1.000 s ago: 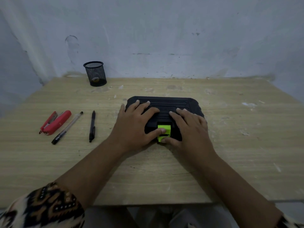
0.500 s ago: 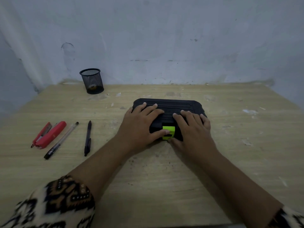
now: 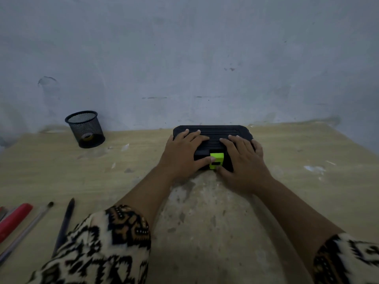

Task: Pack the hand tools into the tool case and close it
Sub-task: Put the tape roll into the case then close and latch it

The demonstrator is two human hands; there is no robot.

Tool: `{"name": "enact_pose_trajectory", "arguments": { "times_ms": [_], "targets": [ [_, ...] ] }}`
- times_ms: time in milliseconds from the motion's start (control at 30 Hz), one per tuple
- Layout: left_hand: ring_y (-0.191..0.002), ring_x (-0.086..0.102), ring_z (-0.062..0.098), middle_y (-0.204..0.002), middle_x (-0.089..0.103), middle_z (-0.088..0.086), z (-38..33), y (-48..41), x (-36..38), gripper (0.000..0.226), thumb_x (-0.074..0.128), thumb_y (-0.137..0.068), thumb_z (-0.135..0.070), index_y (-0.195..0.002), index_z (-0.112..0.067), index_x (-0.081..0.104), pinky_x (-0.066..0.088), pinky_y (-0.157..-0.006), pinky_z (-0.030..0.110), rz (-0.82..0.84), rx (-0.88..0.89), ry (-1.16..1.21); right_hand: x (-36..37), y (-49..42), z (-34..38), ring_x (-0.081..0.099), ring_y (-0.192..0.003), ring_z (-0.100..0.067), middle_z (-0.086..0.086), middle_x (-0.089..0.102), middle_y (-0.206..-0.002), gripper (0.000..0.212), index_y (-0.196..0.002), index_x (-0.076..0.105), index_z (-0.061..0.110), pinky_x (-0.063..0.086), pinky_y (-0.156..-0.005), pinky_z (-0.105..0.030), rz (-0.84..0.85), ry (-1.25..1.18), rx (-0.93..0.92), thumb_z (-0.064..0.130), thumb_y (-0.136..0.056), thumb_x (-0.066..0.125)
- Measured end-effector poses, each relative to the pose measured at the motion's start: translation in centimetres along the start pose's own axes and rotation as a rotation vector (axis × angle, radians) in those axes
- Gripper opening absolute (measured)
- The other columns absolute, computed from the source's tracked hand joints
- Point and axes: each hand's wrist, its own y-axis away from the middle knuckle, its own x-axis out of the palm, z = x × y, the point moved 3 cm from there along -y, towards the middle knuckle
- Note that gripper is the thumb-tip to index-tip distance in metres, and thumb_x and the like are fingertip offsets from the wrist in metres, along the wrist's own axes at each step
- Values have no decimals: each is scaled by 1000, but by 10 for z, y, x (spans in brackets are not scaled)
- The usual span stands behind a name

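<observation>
The black ribbed tool case [image 3: 213,132] lies closed on the wooden table, close to the back wall. A lime-green latch [image 3: 217,160] sits at the middle of its near edge. My left hand [image 3: 182,154] lies flat on the left part of the lid, thumb touching the latch from the left. My right hand [image 3: 244,158] lies flat on the right part of the lid, its thumb by the latch's lower right corner. No hand tools are visible outside the case.
A black mesh pen cup [image 3: 86,129] stands at the back left by the wall. At the near left lie a red stapler [image 3: 14,220], a clear pen [image 3: 30,228] and a black pen [image 3: 65,222]. The wall runs right behind the case.
The case with both hands on it has slid away from me toward the back wall. The view has tilted up, so the stapler and pens sit lower left.
</observation>
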Motion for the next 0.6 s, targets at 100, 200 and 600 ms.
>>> {"name": "enact_pose_trajectory", "arguments": {
  "times_ms": [100, 200, 600],
  "targets": [
    [-150, 24, 20, -160, 31, -10, 5, -32, 12, 74, 41, -81, -80, -144, -41, 39, 24, -117, 55, 5, 8, 10, 12, -25, -16, 28, -145, -20, 1, 38, -153, 74, -147, 34, 29, 12, -119, -51, -21, -23, 26, 69, -85, 38],
    [-149, 24, 21, -160, 31, -8, 9, -55, 20, 72, 44, -82, -77, -144, -41, 39, 24, -117, 56, -2, 3, 8, 22, -45, -28, 22, -148, -20, 2, 33, -156, 72, -147, 32, 32, 7, -120, -52, -22, -64, 68, 71, -86, 35],
    [-147, 29, 20, -155, 41, -1, 13, -84, 25, 68, 21, -91, -70, -140, -31, 48, 21, -118, 55, -69, -17, 111, 34, -76, -43, 4, -152, -25, -6, 14, -163, 89, -154, 13, 32, -7, -119, -56, 112, -79, 70, 64, -75, 39]
  ]
}}
